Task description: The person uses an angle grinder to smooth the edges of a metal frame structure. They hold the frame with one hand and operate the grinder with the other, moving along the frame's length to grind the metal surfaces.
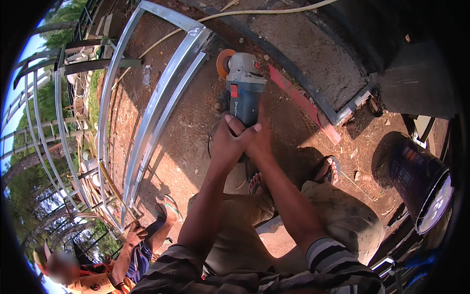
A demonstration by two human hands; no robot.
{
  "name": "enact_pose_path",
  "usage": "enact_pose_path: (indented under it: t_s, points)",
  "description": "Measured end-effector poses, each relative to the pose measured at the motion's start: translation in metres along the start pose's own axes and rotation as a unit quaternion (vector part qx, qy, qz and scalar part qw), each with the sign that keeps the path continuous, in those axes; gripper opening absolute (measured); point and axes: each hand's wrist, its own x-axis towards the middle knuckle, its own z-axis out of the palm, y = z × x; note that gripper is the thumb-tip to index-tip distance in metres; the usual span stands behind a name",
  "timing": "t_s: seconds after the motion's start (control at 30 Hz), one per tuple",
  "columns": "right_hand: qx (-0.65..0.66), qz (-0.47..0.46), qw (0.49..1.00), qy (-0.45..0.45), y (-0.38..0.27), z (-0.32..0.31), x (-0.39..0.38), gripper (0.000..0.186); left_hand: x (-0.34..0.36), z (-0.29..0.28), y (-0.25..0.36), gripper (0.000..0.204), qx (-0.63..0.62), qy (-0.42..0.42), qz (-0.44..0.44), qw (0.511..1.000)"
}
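Both my hands are wrapped round the body of an angle grinder [245, 98], which has a dark blue casing, a grey metal head and a red switch. My left hand [226, 143] grips its left side and my right hand [258, 139] its right side, thumbs close together. An orange disc [224, 63] sits on the head, facing left. Just left of the disc, apart from it, runs a shiny metal frame [161, 88] of square tubes, with a welded corner [197, 34] beyond the grinder.
Another person's hand [136, 234] is by the frame's near end at lower left. A red-painted flat bar [303, 105] lies on the ground beside a concrete slab [313, 54]. A pale hose [264, 11] crosses the far side. A dark bucket [420, 183] lies tilted at right.
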Motion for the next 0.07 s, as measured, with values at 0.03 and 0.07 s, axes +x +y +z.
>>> enact_pose_path:
  t_s: [0.03, 0.07]
  points:
    - [0.031, 0.049, 0.998, -0.035, -0.0037, 0.0047, 0.0047, 0.073, 0.0093, -0.0006, -0.0149, 0.063, -0.035, 0.028, 0.014, 0.999]
    - [0.046, 0.027, 0.998, -0.031, 0.0034, 0.0119, 0.0083, 0.074, 0.0154, -0.0014, -0.0234, 0.061, -0.038, 0.050, 0.037, 0.997]
